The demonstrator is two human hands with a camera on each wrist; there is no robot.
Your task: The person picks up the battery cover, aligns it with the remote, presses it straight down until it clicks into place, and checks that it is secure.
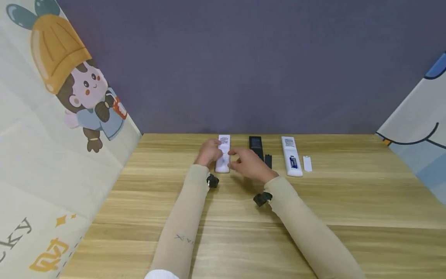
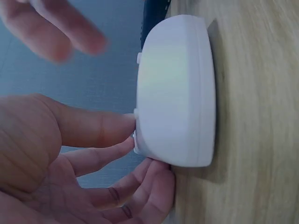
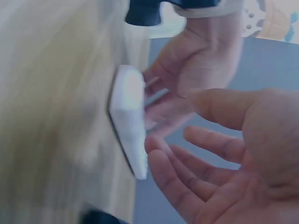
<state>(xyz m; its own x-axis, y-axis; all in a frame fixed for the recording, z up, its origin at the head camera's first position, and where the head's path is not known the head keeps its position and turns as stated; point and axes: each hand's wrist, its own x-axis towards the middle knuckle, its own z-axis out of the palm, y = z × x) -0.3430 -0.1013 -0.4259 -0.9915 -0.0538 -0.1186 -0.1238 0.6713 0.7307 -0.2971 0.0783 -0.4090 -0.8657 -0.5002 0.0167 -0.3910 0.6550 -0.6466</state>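
Note:
A white remote control [image 1: 223,162] lies back side up near the table's far edge. My left hand [image 1: 208,152] holds it from its left side. In the left wrist view the straight left thumb [image 2: 105,128] touches the top of the white remote [image 2: 177,93], while bent fingers rest against its side. My right hand [image 1: 251,164] hovers at the remote's right side, fingers apart and loosely bent. Nothing shows between these fingers [image 3: 187,179] in the right wrist view, which is partly blurred. Whether the battery cover is on is hard to tell.
Right of my hands lies a black remote [image 1: 256,145], partly hidden, with a black battery cover [image 1: 268,161] beside it. Farther right, a white remote [image 1: 289,149] shows batteries [image 1: 293,162] in its uncovered compartment, beside a white cover [image 1: 307,163]. A grey wall [image 1: 258,69] rises behind the table.

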